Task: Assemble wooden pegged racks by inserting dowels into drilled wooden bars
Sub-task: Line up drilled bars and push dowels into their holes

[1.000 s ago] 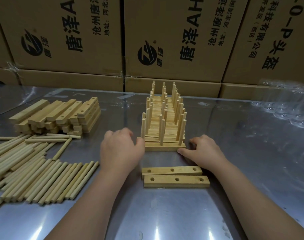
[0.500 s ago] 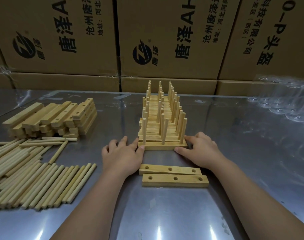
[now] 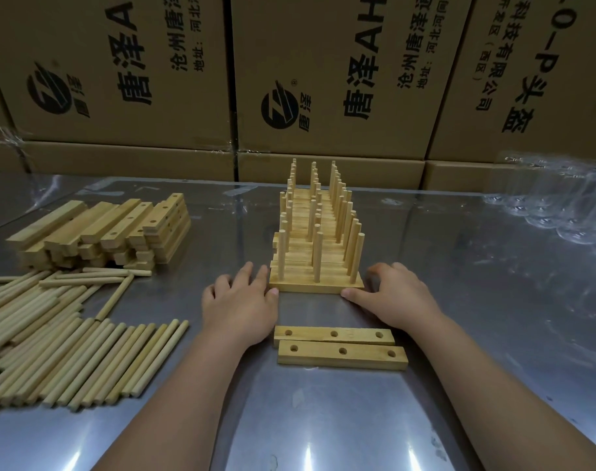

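1. Our left hand (image 3: 240,307) lies flat on the table, fingers nearly straight, with its thumb tip touching the near left corner of the nearest pegged rack (image 3: 316,286).
2. Our right hand (image 3: 395,297) sits at that rack's right end, thumb on the near corner and fingers bent; we cannot tell whether it grips.
3. Two drilled bars (image 3: 364,355) lie between our wrists.
4. Loose dowels (image 3: 68,351) lie well to the left.

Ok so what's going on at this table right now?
A person is building wooden peg racks. The left hand and right hand rest against the near corners of a row of finished racks on the table. Two drilled bars lie without pegs in front. Loose dowels and a stack of spare bars sit to the left.
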